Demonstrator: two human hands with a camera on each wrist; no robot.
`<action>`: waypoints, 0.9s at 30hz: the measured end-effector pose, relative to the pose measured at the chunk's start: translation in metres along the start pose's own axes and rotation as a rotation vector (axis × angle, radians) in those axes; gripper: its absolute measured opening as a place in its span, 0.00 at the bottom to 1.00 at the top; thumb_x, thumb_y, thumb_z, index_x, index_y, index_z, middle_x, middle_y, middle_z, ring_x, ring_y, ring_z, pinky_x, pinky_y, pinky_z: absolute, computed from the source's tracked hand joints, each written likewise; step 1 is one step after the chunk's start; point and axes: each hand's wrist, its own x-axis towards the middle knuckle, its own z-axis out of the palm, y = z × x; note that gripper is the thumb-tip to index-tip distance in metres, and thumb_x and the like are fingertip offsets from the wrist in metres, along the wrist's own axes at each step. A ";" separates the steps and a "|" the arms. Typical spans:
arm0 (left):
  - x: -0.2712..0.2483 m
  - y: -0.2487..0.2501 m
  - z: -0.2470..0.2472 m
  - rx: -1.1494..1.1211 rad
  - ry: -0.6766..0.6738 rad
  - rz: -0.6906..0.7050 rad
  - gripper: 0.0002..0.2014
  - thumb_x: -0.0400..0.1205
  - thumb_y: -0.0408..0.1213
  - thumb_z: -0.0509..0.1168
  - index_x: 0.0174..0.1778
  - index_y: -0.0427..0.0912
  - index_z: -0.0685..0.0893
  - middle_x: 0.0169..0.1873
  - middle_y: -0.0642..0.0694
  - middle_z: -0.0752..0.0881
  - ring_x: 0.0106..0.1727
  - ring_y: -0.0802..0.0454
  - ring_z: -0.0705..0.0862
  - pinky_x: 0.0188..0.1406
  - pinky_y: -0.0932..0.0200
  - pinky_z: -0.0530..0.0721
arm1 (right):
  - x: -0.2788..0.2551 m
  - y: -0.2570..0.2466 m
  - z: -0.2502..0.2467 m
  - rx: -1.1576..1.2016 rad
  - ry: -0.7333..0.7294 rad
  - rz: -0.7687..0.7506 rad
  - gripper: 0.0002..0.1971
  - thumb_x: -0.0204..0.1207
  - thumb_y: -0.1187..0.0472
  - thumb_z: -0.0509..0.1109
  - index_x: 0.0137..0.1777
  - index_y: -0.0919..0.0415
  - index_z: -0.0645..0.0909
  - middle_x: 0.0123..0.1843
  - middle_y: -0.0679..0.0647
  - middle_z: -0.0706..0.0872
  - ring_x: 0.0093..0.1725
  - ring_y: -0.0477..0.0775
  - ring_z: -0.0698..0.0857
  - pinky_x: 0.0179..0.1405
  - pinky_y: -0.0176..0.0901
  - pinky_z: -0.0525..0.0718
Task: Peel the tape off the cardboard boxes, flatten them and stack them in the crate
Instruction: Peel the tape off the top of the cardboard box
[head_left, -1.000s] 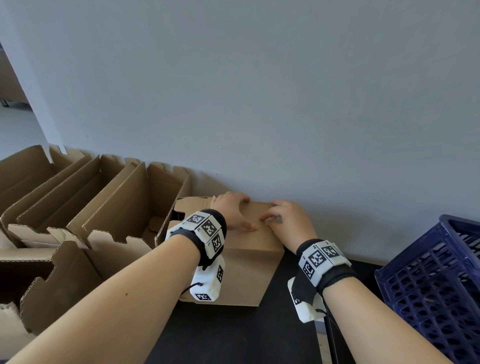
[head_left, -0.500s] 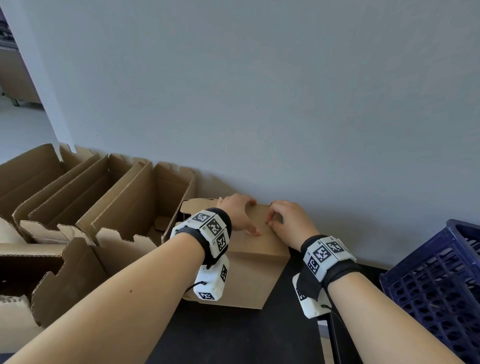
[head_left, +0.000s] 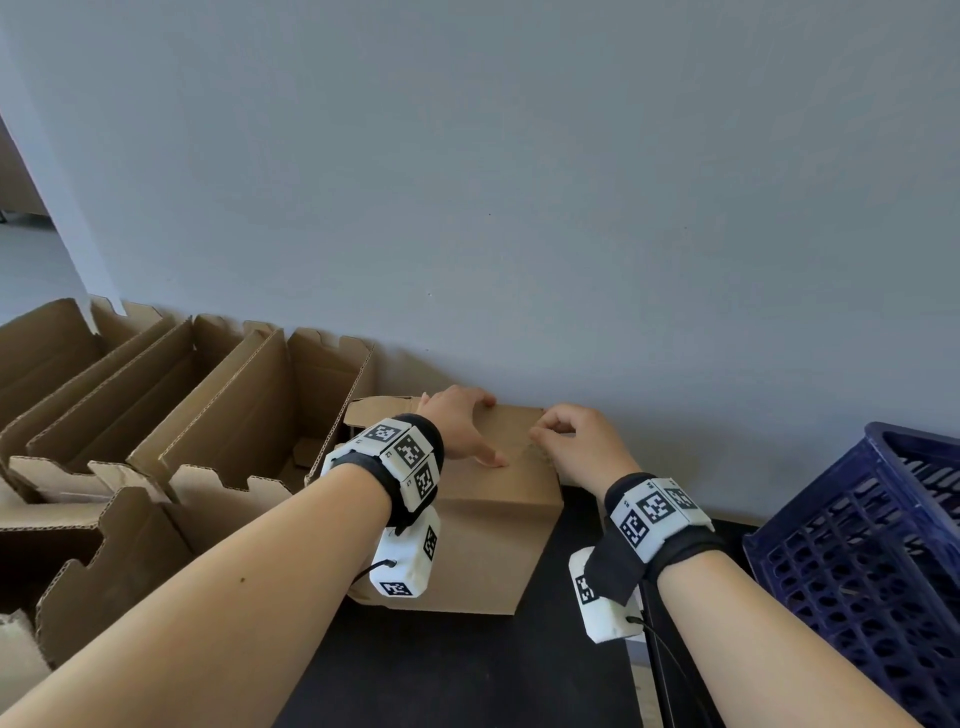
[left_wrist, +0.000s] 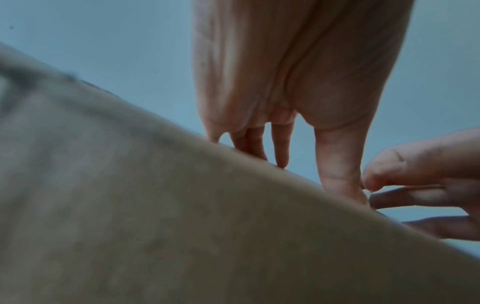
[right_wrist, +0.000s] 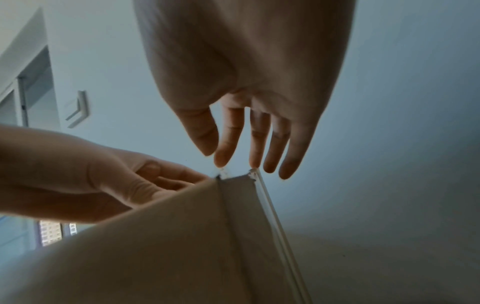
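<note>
A shut cardboard box (head_left: 467, 545) stands on the black table against the wall. My left hand (head_left: 462, 426) rests flat on its top, with the fingers reaching the far edge and the thumb stretched along the seam. My right hand (head_left: 576, 441) sits on the top's right side. Its thumb and forefinger meet at the end of the clear tape (right_wrist: 237, 197), which runs over the box's edge. In the left wrist view the right hand's fingertips (left_wrist: 374, 181) pinch right next to my left thumb (left_wrist: 337, 174). How much tape has lifted is too small to tell.
Several open cardboard boxes (head_left: 234, 415) fill the table's left side, right up to the shut box. A dark blue plastic crate (head_left: 857, 545) stands at the right. A strip of black tabletop (head_left: 467, 675) lies in front of the box, and the grey wall stands close behind it.
Both hands stay on the box top. My right hand's thumb and forefinger have drawn together at the tape end. The box has not moved.
</note>
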 end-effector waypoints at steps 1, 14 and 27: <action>0.000 0.000 0.000 0.000 0.001 0.001 0.41 0.68 0.52 0.77 0.76 0.50 0.69 0.75 0.47 0.71 0.77 0.48 0.68 0.81 0.47 0.51 | -0.001 -0.001 0.001 -0.014 0.014 0.003 0.07 0.73 0.55 0.73 0.37 0.56 0.82 0.50 0.52 0.84 0.54 0.52 0.82 0.53 0.44 0.78; -0.004 0.001 0.001 -0.016 0.002 0.003 0.40 0.69 0.52 0.77 0.76 0.50 0.69 0.74 0.47 0.71 0.77 0.48 0.67 0.80 0.49 0.48 | 0.000 -0.015 0.008 -0.143 0.020 0.107 0.13 0.64 0.60 0.79 0.29 0.50 0.75 0.32 0.43 0.79 0.41 0.51 0.82 0.39 0.39 0.76; -0.005 0.004 -0.003 -0.006 -0.005 -0.012 0.40 0.69 0.51 0.77 0.77 0.50 0.68 0.75 0.47 0.70 0.77 0.45 0.67 0.79 0.51 0.51 | -0.003 -0.002 -0.013 0.178 0.111 0.253 0.09 0.65 0.72 0.73 0.36 0.56 0.83 0.32 0.55 0.87 0.32 0.53 0.85 0.41 0.47 0.86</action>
